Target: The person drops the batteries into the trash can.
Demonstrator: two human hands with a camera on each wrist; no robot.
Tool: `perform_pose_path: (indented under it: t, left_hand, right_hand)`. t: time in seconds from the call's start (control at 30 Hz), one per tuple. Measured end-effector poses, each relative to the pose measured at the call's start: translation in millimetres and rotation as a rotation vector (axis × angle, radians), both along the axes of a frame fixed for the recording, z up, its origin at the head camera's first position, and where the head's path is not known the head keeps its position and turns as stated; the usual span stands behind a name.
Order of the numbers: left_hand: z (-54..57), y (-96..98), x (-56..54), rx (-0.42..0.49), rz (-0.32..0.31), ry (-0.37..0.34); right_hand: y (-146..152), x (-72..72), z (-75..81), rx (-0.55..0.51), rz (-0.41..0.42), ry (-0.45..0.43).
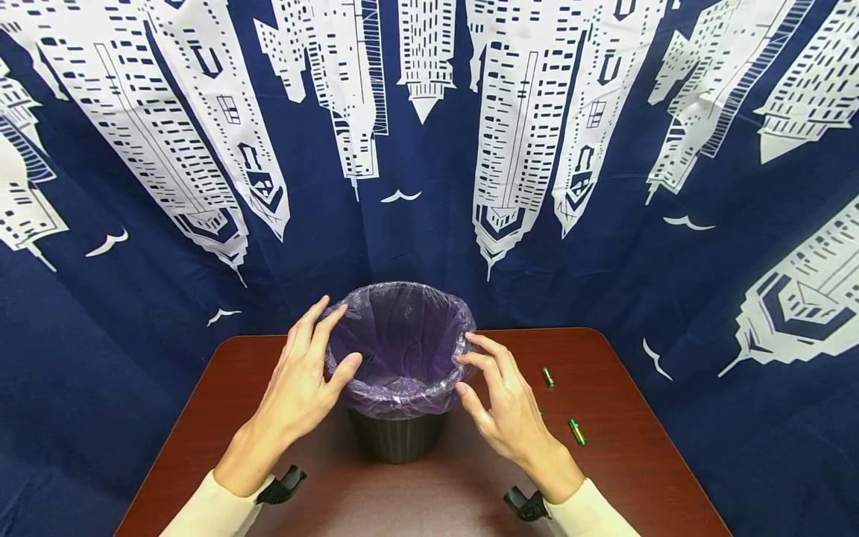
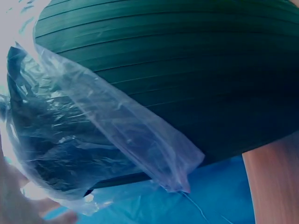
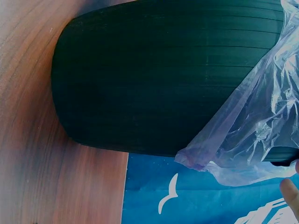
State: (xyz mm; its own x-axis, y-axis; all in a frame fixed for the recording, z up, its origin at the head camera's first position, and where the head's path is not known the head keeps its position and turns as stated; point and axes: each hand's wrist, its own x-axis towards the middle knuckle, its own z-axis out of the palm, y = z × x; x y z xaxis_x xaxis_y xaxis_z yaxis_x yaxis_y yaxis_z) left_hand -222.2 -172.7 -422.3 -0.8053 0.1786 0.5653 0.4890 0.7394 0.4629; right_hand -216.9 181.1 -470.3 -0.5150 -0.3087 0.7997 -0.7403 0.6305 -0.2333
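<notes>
A navy skyline-print fabric [image 1: 429, 239] is hanging behind everything, and the reddish-brown bench [image 1: 396, 500] is reaching up to it. On the bench's middle a black ribbed wastebasket [image 1: 397, 440] is standing upright with its mouth facing up, presumably placed centrally so that both sides of the rim are within equal reach. A thin purple plastic liner [image 1: 403, 406] is lining its inside and folding over the rim, its loose cuff hanging down the outer wall; that overlap is probably there to stop the liner slipping inward.

The left hand [image 1: 302, 373] is spreading its fingers at the left of the rim, its grip wide and clasping nothing. The right hand [image 1: 499, 395] is mirroring it at the right, its grip also wide, with gently bent fingers resting against the liner's edge. The wastebasket and liner are therefore lying between the two grips, perhaps flanked this way to steady the rim evenly; whether the left fingertips are pressing the film or just brushing it is hard to tell.

Smallest, a near green cylinder [image 1: 577, 432] and a far green cylinder [image 1: 548, 377] are lying to the right of the wastebasket.
</notes>
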Motion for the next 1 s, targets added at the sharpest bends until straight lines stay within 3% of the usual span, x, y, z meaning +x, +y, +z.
perform_pose_path:
  t: [0.13,0.27,0.67,1.0]
  left_hand:
    - [0.7,0.5,-1.1,-0.007,-0.014,-0.111]
    - [-3.6,-0.7,-2.4,0.048,-0.041,-0.156]
    - [-11.4,-0.1,-7.0,0.156,-0.113,-0.141]
    - [-18.7,2.3,-7.4,0.225,-0.125,-0.11]
  right_hand:
    - [-1.0,0.3,-1.4,-0.005,0.019,-0.011]
    - [-1.0,1.2,-2.2,-0.005,0.031,-0.011]
    - [3.3,2.8,-2.6,-0.017,0.048,0.007]
    - [17.9,6.0,-4.3,-0.012,0.045,0.031]
